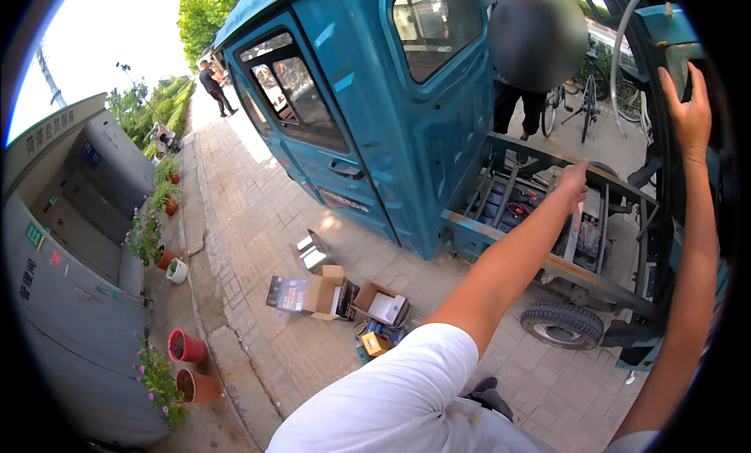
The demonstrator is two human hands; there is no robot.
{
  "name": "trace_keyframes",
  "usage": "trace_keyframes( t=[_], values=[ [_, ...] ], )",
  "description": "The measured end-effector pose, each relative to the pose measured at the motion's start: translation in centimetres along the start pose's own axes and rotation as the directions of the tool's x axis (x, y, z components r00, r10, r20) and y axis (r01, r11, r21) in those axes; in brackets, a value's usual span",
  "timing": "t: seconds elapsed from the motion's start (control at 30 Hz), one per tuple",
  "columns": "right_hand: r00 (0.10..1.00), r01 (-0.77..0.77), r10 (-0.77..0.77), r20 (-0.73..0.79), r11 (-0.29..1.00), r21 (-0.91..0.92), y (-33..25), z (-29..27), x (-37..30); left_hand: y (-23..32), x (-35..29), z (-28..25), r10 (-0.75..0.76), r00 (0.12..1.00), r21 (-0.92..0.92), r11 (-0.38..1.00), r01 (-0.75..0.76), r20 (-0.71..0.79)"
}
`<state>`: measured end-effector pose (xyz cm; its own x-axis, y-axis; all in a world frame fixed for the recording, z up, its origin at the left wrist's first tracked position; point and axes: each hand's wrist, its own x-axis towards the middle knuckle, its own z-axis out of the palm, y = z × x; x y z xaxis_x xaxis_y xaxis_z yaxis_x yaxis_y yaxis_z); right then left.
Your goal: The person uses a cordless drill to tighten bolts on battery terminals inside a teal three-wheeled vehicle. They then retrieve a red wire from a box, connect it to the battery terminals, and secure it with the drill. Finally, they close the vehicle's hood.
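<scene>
My left hand point(573, 185) reaches out over the open frame point(575, 267) of a blue three-wheeled cargo vehicle, its fingers curled. Just below it runs a thin red and pale strip; whether the fingers hold it I cannot make out. Dark batteries point(501, 203) and wiring lie within the frame. My right hand point(690, 113) is raised, thumb and fingers spread, against a blue-grey metal part point(674, 52) of the tilted-up cargo bed. The blue cab point(391, 132) stands left of the frame.
A person point(518, 113) stands beyond the frame, near bicycles point(583, 109). On the paving lie opened cardboard boxes point(322, 294) and a yellow box point(376, 343) among tools. A rear wheel point(562, 325) is close by. Flowerpots point(186, 346) line the grey building point(78, 320). Another person point(213, 87) is farther off.
</scene>
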<state>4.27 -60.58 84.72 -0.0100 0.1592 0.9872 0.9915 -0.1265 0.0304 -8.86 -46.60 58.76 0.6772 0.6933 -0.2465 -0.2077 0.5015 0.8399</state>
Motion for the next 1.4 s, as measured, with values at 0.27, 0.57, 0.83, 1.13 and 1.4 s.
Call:
trace_keyframes(
  t=[0.27,0.57,0.83,1.13,1.4],
  values=[
    [0.998,-0.050,0.055,-0.033,0.990,0.132,-3.5,-1.2,-0.2,4.4,6.3,10.3,-0.078,0.997,-0.471,0.879,0.078,0.021],
    [0.995,-0.070,0.081,-0.057,0.982,0.175,-3.8,-2.1,-0.1,14.2,2.6,5.3,0.429,0.776,-0.735,0.675,0.065,0.463],
    [0.996,-0.073,0.080,-0.048,0.989,0.125,-4.7,-2.4,-0.3,30.8,-14.7,10.3,0.571,0.742,-0.377,0.812,-0.446,0.351],
    [0.990,0.116,-0.129,-0.053,0.972,-0.207,-5.9,-4.1,-1.9,31.1,-13.3,24.2,0.463,-0.209,0.365,-0.851,-0.378,0.861],
    [0.922,-0.275,0.267,0.279,0.961,-0.009,-4.4,-17.4,-4.9,29.6,-15.1,22.8,0.458,0.205,0.497,-0.725,-0.476,0.865]
  ],
)
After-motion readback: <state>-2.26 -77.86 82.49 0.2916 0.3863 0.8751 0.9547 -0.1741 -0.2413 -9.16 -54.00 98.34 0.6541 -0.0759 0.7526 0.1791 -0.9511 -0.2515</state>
